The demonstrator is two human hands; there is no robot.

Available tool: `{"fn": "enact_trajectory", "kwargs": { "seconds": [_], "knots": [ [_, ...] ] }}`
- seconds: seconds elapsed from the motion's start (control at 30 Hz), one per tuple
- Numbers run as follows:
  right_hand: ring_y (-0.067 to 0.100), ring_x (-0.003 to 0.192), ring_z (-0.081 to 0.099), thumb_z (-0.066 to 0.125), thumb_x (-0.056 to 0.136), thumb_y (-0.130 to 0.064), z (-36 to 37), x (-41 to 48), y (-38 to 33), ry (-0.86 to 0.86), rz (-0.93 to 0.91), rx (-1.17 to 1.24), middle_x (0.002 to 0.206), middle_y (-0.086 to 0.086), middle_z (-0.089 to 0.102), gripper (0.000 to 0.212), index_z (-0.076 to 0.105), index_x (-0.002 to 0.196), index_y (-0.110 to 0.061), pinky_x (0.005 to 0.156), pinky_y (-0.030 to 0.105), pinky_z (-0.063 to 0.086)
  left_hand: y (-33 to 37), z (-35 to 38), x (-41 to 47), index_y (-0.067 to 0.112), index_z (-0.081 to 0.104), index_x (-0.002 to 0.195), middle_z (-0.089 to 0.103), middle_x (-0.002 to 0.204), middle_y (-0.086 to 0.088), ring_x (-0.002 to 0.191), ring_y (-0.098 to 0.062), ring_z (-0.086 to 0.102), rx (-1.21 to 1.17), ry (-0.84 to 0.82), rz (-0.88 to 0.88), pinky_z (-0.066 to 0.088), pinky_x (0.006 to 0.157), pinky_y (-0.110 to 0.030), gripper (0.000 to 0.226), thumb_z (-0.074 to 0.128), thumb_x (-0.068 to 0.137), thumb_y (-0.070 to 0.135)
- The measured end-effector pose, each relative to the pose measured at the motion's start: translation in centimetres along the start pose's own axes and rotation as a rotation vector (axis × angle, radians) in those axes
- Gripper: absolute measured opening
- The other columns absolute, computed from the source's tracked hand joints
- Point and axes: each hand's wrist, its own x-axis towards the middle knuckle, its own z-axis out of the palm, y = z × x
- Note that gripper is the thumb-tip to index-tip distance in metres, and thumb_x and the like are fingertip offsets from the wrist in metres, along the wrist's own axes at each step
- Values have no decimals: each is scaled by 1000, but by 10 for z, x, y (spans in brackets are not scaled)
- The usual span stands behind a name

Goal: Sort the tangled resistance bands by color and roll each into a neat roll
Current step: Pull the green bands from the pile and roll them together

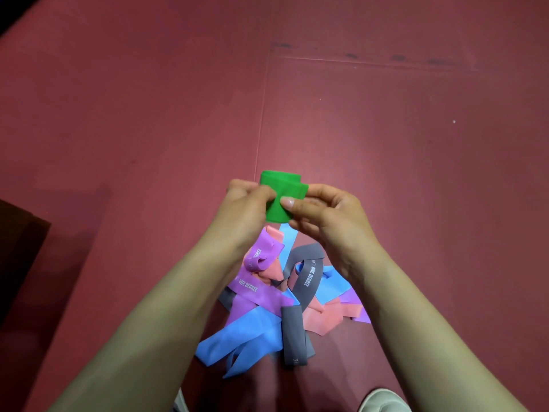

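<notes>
Your forearms fill the lower frame, and both hands meet ahead of you above the floor.

Left hand: fingers curled round the left edge of the green band.

Right hand: thumb pressed on the band's front face, fingers curled behind it.

Green band: mostly wound. The roll's long axis runs side to side, hand to hand, and a short flat tail hangs down towards you. Neither hand is nearer. The next turn looks likely to wind in that tail.

Tangled pile: purple, blue, grey and pink, lying on the floor under your wrists. It is clear of the roll and closer to you.
</notes>
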Motion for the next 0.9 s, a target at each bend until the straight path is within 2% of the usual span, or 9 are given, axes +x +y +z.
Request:
{"fn": "enact_trajectory", "kwargs": {
  "seconds": [0.13,0.3,0.4,0.47,0.57,0.67,0.8,0.87,0.9],
  "knots": [
    [6,55,64,72,77,3,6,-10,-4,46,-40,-52,70,2,68,19,63,91,-5,55,16,52,7,-10,-10,19,61,77,61,75,-2,75,-16,56,106,-3,117,44,70,-26,19,56,91,6],
    [14,75,66,78,73,-7,25,-45,-17,17,-87,-231,85,5,74,26,70,98,-7,70,26,47,17,-41,-55,15,70,84,71,93,-13,82,-19,63,96,-73,135,53,87,-37,13,63,88,6],
    [6,64,67,76,72,3,49,-72,-37,-74,-104,-209,71,-5,71,24,65,89,-10,58,16,50,33,-68,-88,4,69,100,71,98,-16,79,-18,66,24,-74,177,57,79,-27,15,60,90,0],
    [7,63,68,74,71,8,68,-93,-54,-149,-128,-195,74,-2,69,28,62,89,-10,58,16,52,49,-90,-113,0,67,105,71,94,-13,74,-15,67,-17,-75,227,58,72,-22,19,59,89,-4],
    [10,68,68,69,74,13,100,-130,-78,-263,-169,-170,87,7,65,31,61,95,-7,66,20,56,73,-125,-155,2,67,100,69,88,-9,74,-15,65,-64,-50,312,58,67,-19,17,60,87,-6],
    [10,69,68,67,76,13,134,-172,-97,-335,-225,-181,88,8,65,31,61,100,-6,64,20,55,90,-159,-200,9,67,86,69,82,-5,69,-11,66,-99,-31,391,58,65,-20,17,62,85,-7],
    [10,65,67,69,76,11,170,-225,-107,-388,-305,-239,81,5,66,29,63,100,-5,62,19,55,94,-195,-258,11,70,85,72,79,-5,68,-12,69,-160,-43,413,60,65,-25,16,59,90,1],
    [10,65,66,69,76,9,185,-247,-109,-401,-349,-273,82,6,65,27,65,98,-6,61,19,55,95,-209,-282,7,72,89,74,84,-8,73,-15,71,-232,-24,406,60,64,-29,12,62,90,14],
    [10,65,66,70,75,9,192,-257,-111,-408,-373,-285,81,5,65,27,66,96,-7,61,19,55,96,-215,-293,6,72,90,74,87,-9,76,-17,72,-268,-1,407,60,64,-31,19,64,89,23]
  ]
}}
